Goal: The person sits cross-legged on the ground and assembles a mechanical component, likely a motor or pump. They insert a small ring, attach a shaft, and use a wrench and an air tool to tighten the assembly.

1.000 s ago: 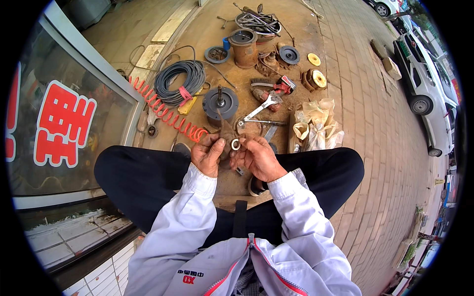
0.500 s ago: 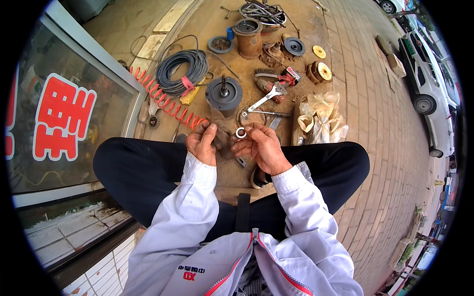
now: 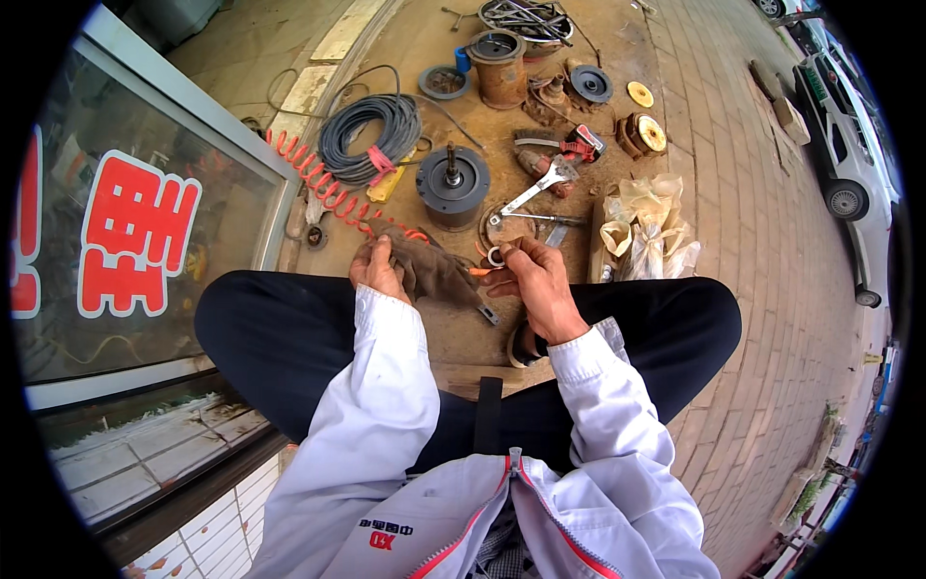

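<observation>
Head view: brown cloth [image 3: 429,272] spreads out, pale ring [image 3: 490,256] in 1 hand

Just on the near side of a grey flanged housing [image 3: 451,191] with an upright shaft, the left hand [image 3: 381,273] pinches 1 end of the brown cloth between thumb and fingers, nearer than the housing and to its left. The right hand [image 3: 542,285], nearer than the housing and to its right, pinches the pale ring between thumb and fingertips, the hole partly in sight.

1 second ago, the pale ring sat between the fingertips of both hands, with the brown cloth bunched beside it. Now the cloth drapes across the gap between the hands, and the right hand alone bears the ring. That appears to leave the ring's rim mostly bare of cloth, though whether the 2 brush against each other is hard to tell.

Beyond the housing, to its left, lies a cable coil [image 3: 335,147]; beyond it to the right, a rusty cylinder [image 3: 502,82]. Right of the housing lie an adjustable wrench [image 3: 526,199] and, farther over, a wrapped bundle [image 3: 646,224].
</observation>
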`<state>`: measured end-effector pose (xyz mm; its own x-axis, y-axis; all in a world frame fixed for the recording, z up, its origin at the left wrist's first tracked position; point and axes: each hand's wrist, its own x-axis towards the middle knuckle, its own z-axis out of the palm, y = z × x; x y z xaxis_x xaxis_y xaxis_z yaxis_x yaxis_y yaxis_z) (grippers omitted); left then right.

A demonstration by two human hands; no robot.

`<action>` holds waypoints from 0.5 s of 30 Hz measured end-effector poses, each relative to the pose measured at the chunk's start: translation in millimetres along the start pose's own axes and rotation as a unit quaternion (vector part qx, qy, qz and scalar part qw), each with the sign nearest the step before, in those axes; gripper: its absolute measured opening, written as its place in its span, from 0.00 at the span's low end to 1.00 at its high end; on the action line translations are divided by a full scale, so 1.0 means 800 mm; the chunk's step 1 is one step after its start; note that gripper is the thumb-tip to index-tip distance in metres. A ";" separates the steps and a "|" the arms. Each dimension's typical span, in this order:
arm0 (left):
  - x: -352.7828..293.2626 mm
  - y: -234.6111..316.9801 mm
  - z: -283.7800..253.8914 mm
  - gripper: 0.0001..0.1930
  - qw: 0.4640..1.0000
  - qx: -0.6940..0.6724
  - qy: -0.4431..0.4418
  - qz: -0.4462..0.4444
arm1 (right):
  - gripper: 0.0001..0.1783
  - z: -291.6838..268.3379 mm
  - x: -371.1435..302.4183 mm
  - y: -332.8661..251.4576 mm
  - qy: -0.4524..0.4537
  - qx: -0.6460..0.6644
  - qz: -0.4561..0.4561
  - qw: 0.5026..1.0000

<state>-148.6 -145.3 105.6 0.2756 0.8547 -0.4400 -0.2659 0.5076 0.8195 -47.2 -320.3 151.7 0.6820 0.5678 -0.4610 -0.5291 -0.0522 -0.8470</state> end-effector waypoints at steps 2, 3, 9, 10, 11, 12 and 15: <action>0.008 -0.006 0.010 0.05 1.000 -0.008 0.005 -0.005 | 0.15 0.000 0.000 -0.001 -0.001 -0.007 0.000 1.000; 0.014 -0.007 0.015 0.05 1.000 -0.010 0.009 -0.004 | 0.16 0.002 0.000 -0.001 -0.004 -0.008 0.000 1.000; 0.109 -0.029 0.042 0.08 0.978 0.142 -0.086 0.126 | 0.15 0.001 0.001 -0.003 -0.010 -0.034 -0.014 0.999; 0.122 -0.027 0.053 0.08 0.968 0.188 -0.086 0.141 | 0.15 0.001 -0.001 -0.004 -0.011 -0.040 -0.013 0.999; 0.143 -0.037 0.061 0.14 0.954 0.223 -0.095 0.175 | 0.15 0.002 -0.003 -0.007 -0.012 -0.046 -0.012 0.999; 0.160 -0.047 0.069 0.14 0.937 0.273 -0.112 0.187 | 0.14 0.001 -0.003 -0.007 -0.011 -0.051 -0.011 0.999; 0.199 -0.051 0.092 0.15 0.845 0.448 -0.150 0.249 | 0.15 -0.003 -0.002 -0.004 -0.010 -0.051 -0.004 0.999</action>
<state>-25.8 -37.8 29.1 0.5929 0.8040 0.0451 0.3513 -0.3087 0.8839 -45.2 -323.2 154.9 0.6748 0.5853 -0.4496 -0.4684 -0.1311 -0.8737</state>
